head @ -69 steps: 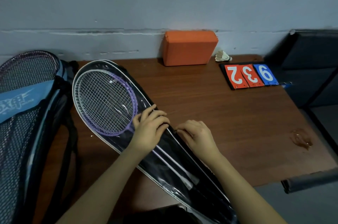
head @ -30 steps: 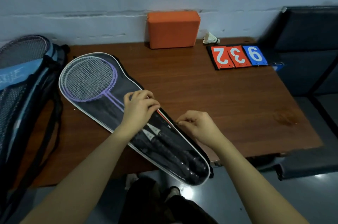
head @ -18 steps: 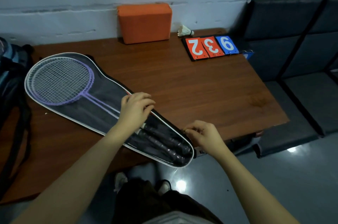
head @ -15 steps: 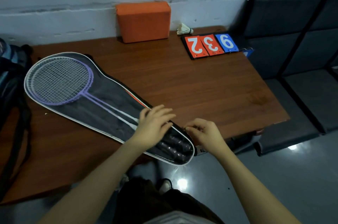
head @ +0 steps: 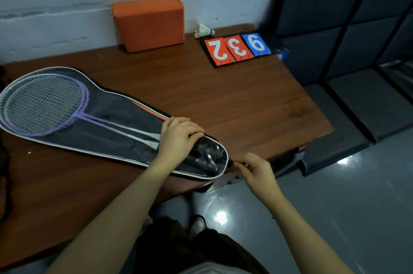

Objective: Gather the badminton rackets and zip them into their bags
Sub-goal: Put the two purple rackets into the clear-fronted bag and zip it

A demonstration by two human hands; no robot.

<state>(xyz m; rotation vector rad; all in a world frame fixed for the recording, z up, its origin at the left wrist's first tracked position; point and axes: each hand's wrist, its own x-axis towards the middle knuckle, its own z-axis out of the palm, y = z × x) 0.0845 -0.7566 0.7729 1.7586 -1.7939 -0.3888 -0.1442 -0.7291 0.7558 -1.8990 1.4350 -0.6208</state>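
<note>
A clear-fronted racket bag (head: 116, 137) with white trim lies slantwise on the brown table (head: 234, 104). Inside it are a purple racket (head: 44, 104) and a white one, heads at the left, black grips at the right end. My left hand (head: 176, 139) presses flat on the bag near the grips. My right hand (head: 257, 171) pinches the zipper pull (head: 231, 163) at the bag's rounded handle end, over the table's front edge.
An orange foam block (head: 148, 22) stands against the wall. A white shuttlecock (head: 203, 30) lies beside a flip scoreboard (head: 237, 49) showing 2, 3, 9. Dark padded seats (head: 348, 54) run along the right. A dark bag's edge (head: 3, 162) shows at the far left.
My right hand has drawn the zipper pull down the bag's side and around its handle end. My left hand slid from the shafts toward the grips. My view swung right.
</note>
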